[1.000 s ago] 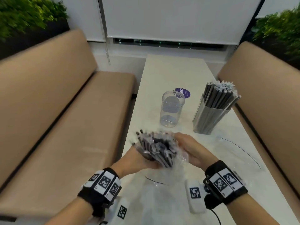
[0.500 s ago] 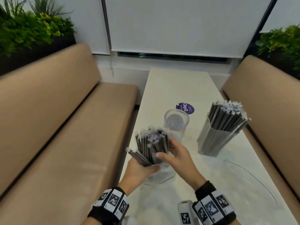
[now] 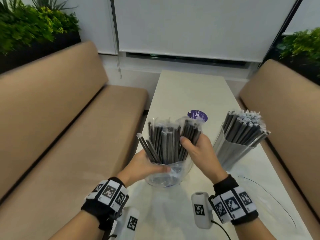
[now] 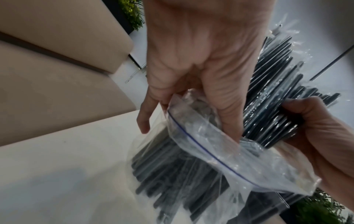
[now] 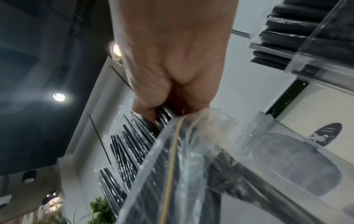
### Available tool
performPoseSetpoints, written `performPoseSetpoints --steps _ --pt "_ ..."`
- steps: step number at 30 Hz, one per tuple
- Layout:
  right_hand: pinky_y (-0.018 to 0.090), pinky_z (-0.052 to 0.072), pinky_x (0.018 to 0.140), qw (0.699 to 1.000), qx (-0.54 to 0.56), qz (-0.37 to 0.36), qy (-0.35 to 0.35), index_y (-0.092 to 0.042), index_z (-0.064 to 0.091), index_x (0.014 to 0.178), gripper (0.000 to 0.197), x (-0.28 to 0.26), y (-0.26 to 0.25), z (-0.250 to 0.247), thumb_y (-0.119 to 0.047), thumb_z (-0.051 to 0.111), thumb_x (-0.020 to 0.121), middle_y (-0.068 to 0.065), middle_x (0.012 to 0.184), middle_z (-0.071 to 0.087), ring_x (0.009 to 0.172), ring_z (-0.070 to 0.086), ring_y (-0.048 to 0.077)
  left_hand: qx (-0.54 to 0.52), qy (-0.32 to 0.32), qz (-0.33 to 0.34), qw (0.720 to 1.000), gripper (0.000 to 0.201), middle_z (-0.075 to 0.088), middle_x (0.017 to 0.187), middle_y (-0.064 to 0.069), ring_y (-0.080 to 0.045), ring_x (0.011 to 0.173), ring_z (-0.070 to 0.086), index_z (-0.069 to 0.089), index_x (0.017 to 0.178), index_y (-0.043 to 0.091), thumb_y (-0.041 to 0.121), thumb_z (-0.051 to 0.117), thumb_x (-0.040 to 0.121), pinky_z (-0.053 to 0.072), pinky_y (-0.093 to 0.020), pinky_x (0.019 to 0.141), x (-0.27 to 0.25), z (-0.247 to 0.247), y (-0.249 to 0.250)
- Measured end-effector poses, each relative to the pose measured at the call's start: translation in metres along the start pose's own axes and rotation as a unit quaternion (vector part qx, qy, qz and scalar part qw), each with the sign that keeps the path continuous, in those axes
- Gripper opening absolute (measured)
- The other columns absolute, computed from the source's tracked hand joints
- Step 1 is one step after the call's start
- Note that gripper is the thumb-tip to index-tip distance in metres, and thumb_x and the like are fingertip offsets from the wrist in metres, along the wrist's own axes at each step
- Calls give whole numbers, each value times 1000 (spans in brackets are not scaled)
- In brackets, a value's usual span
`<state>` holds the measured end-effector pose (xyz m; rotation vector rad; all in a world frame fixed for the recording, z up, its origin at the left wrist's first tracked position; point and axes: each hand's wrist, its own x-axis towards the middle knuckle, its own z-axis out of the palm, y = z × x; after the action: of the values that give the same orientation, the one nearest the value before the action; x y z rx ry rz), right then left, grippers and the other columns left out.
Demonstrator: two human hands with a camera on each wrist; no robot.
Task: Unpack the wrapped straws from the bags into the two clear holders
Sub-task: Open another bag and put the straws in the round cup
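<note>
A bundle of dark wrapped straws (image 3: 164, 144) stands upright, half out of a clear zip bag (image 3: 166, 179) above the white table (image 3: 190, 90). My left hand (image 3: 147, 166) pinches the bag's mouth (image 4: 229, 159), thumb over the rim. My right hand (image 3: 197, 149) grips the upper part of the straws (image 4: 277, 98) from the right. A square clear holder (image 3: 232, 153) packed with straws (image 3: 242, 125) stands to the right. The round clear holder (image 5: 296, 166) sits behind the bundle, mostly hidden in the head view.
A purple round sticker (image 3: 197, 115) lies on the table beyond the straws. An empty clear bag (image 3: 270, 201) lies flat at the near right. Tan benches (image 3: 69, 135) flank the table on both sides, with plants (image 3: 34, 23) behind them.
The bundle has gone from lying across my hands to standing upright. The bag has slid down off the straws' upper half. My right hand now grips the straws higher up.
</note>
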<state>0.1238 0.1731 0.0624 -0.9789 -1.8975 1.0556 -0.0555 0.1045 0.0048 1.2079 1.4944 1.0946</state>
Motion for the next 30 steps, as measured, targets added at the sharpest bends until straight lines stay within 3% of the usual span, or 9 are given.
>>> performPoseSetpoints --steps 3,7,10,14,16,20,22,25,30 --pt "32 39 64 999 12 -28 34 -6 49 79 20 5 -12 -9 -16 54 96 0 72 49 69 47 14 10 -26 10 1000 64 74 113 12 -2 109 66 67 114 33 25 95 57 51 -27 98 6 -3 9" --pt "29 47 75 995 55 -30 73 -6 61 99 14 10 -21 -17 -18 53 97 9 89 64 82 59 18 35 -31 0 999 71 74 112 10 -4 109 67 67 115 32 36 94 49 51 -35 102 11 -4 9" --pt "26 48 80 994 92 11 52 -6 60 102 10 6 -18 -13 -10 57 93 2 92 64 84 60 9 48 -25 -8 999 72 75 111 8 -9 110 67 68 114 33 35 93 47 51 -41 102 14 -1 6" --pt "18 52 86 998 59 15 10 -16 61 120 36 -8 -6 1 -21 73 86 -7 110 71 102 66 -1 37 -18 -14 999 67 75 108 7 -9 106 69 67 113 35 21 90 52 54 -41 98 13 3 3" --pt "24 56 87 997 56 15 53 -14 66 116 35 -8 -4 4 -22 76 84 -3 106 74 100 69 6 28 -26 -12 999 64 75 108 7 -6 105 69 67 114 33 16 90 56 54 -35 97 11 4 4" --pt "48 56 85 994 56 56 69 -10 74 94 12 -2 -1 -5 -19 70 87 13 89 75 90 70 30 44 -72 -22 996 69 65 112 18 10 107 58 56 123 29 7 88 65 44 -4 85 7 0 0" --pt "48 55 82 998 15 55 28 -11 73 92 11 -4 0 -5 -20 68 88 16 87 74 87 69 33 70 -95 -38 992 83 55 119 22 4 115 50 46 130 29 8 90 63 39 -4 84 5 -3 -7" --pt "52 52 85 997 19 56 43 -8 71 94 17 -6 -1 -6 -24 68 89 21 92 72 91 66 37 82 -105 -42 990 77 58 116 22 3 114 51 49 118 37 2 89 62 41 -2 82 4 -3 -18" --pt "47 50 93 993 79 24 85 -13 74 91 8 3 -24 -20 -18 69 89 21 100 71 100 63 34 62 -66 -28 995 78 60 120 21 13 112 49 52 125 30 7 91 61 38 -17 103 6 -2 -21"
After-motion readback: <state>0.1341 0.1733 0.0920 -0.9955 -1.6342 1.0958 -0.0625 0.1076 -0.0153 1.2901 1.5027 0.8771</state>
